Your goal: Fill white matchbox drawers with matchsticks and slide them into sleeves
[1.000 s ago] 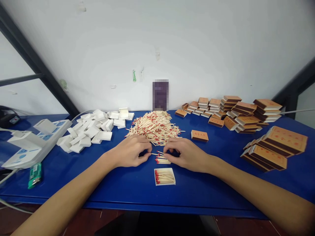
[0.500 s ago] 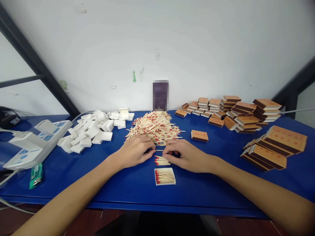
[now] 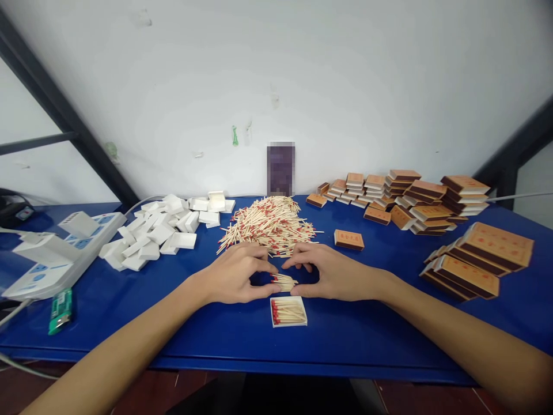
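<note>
- Arching left hand (image 3: 235,274) and right hand (image 3: 334,274) around small red-tipped wooden match bundle (image 3: 284,282), parting thumbs (image 3: 263,292) from forefingers (image 3: 262,266).
- Not clearly showing any hold.
- Having white rectangular match-filled tray (image 3: 298,324) just nearside of grip.

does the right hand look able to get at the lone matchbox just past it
Probably yes: the lone matchbox lies just beyond the right hand, nothing rests on it, and only blue table shows between them. The hand would likely first leave the small bundle of matches.
</note>
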`<state>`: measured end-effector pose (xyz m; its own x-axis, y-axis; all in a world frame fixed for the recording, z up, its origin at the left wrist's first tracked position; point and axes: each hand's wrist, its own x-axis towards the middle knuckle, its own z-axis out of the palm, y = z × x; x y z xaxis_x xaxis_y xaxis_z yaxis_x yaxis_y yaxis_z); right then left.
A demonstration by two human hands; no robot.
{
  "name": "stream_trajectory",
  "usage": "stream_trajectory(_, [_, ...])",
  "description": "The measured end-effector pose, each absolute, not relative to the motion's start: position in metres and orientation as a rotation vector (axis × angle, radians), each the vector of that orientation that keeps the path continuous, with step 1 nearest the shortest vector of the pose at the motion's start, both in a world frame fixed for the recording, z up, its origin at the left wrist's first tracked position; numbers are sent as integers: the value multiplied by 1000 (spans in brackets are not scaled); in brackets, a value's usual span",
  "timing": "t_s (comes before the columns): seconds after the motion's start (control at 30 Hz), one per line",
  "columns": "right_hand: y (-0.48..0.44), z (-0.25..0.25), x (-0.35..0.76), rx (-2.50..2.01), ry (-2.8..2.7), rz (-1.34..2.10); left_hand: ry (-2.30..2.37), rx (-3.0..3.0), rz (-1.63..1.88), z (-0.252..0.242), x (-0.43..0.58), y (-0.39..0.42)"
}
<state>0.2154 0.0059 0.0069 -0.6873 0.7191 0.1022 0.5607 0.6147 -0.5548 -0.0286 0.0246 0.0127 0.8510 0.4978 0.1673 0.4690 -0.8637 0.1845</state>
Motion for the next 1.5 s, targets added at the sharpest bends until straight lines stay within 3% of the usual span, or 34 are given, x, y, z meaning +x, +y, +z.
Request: stream_trajectory(1.5, [5, -21, 194, -810, -2413, 217, 734, 2776, 513, 9, -22, 26])
